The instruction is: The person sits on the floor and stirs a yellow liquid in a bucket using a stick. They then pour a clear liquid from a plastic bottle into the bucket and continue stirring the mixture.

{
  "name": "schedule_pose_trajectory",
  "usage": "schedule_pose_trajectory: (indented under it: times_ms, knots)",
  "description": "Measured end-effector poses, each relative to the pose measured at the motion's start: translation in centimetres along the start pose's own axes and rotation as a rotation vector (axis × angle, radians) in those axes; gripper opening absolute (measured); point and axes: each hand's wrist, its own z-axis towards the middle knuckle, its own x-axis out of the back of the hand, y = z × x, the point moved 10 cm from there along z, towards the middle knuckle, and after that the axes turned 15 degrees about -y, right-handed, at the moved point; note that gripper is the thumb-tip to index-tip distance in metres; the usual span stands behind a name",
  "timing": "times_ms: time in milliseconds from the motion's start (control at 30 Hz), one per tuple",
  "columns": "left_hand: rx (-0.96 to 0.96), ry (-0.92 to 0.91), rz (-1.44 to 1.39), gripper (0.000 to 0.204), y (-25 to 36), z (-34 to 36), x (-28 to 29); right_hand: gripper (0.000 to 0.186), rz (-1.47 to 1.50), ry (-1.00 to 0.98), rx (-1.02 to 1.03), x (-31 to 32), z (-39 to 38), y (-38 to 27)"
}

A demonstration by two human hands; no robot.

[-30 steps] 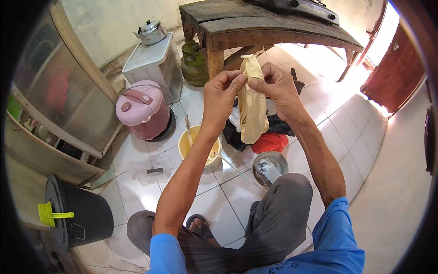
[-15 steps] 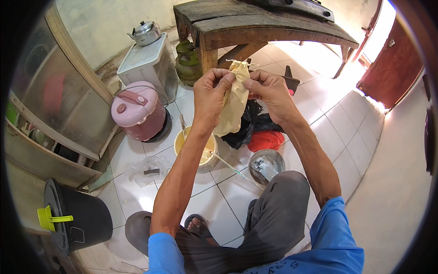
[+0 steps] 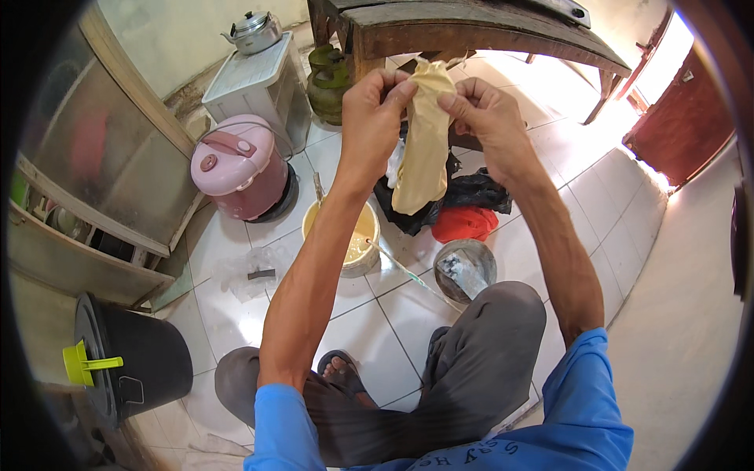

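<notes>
From my head-camera view, the left hand (image 3: 371,118) is partly closed: thumb and curled fingers pinch the upper left edge of a cream-coloured pouch (image 3: 424,149). The right hand (image 3: 495,124) is partly closed, thumb at the upper right edge; I cannot tell how firmly it grips. The pouch hangs lengthwise between both hands, above the tiled floor (image 3: 373,334). I observe a creased surface, slight tilt and rounded lower end.

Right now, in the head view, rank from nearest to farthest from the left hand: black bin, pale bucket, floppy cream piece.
1. Floppy cream piece: pinched in the left hand.
2. Pale bucket: lower, near centre.
3. Black bin: lower left.
</notes>
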Motion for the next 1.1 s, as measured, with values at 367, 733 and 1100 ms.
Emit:
schedule_pose_trajectory:
  times_ms: [367,733,1100]
  knots:
    - [-0.206,0.178,0.21,0.026,0.4,1.2,3.1,0.021,0.02,0.021,0.054,0.3,3.8,-0.8]
    - [0.3,-0.438,0.937,0.034,-20.4,-7.2,3.9,0.024,0.019,-0.015,0.044,1.9,2.9,-1.4]
    - [0.368,-0.209,0.868,0.041,-23.1,-6.1,6.2,0.027,0.11,-0.018,-0.059,2.6,1.9,1.5]
